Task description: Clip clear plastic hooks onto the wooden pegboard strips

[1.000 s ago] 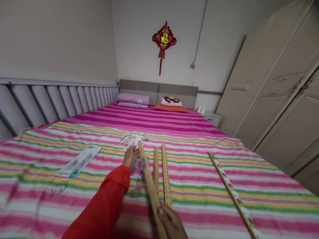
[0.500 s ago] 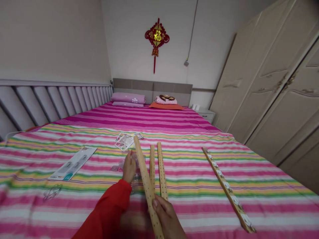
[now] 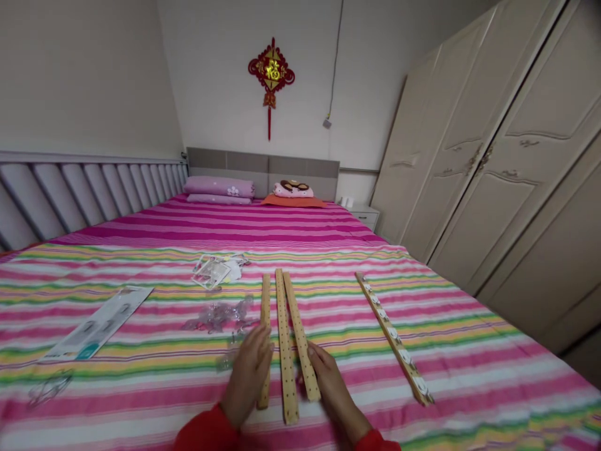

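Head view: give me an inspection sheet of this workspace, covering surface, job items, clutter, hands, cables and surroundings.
Surface: striped bedspread, lightly wrinkled.
Job's things: three dotted wooden strips side by side; fourth strip, bearing white pieces, apart to the right.
Clutter: clear plastic pieces, card pile, long printed package and wiry loop, all left of the strips.
Hands: left hand touching the leftmost strip; right hand touching the rightmost of the three; grip unclear.
Cables: one cord hanging on the far wall.
Surroundings: railing left, wardrobe right, headboard beyond.
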`<state>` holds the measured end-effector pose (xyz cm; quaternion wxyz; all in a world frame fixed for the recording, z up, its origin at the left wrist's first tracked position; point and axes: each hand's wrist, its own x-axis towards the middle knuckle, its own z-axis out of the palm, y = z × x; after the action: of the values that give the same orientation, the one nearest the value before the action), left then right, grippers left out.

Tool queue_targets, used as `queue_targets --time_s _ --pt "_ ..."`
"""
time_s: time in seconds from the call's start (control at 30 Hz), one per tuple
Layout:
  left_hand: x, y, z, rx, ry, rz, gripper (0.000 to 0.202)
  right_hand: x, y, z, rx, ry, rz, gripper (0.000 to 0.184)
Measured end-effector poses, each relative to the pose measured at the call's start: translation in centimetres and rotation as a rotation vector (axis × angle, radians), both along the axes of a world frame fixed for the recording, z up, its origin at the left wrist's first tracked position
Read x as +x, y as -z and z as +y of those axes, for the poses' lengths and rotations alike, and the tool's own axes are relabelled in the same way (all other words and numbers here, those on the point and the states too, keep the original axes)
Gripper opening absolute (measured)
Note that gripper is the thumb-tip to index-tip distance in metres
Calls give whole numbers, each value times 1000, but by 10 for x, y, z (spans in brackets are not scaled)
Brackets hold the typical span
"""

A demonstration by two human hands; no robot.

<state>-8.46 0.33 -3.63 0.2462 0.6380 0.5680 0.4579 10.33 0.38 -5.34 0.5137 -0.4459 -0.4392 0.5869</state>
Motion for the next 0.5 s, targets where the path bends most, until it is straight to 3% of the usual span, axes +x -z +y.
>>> queue_targets --time_s 0.1,0.23,0.5 --pt "18 23 -6 -17 6 109 46 -4 8 5 159 126 -155 47" --pt "25 42 3 -36 -85 143 55 -9 13 4 292 274 -475 31" --pt "30 63 12 -16 -117 284 64 -28 11 6 304 107 -783 28"
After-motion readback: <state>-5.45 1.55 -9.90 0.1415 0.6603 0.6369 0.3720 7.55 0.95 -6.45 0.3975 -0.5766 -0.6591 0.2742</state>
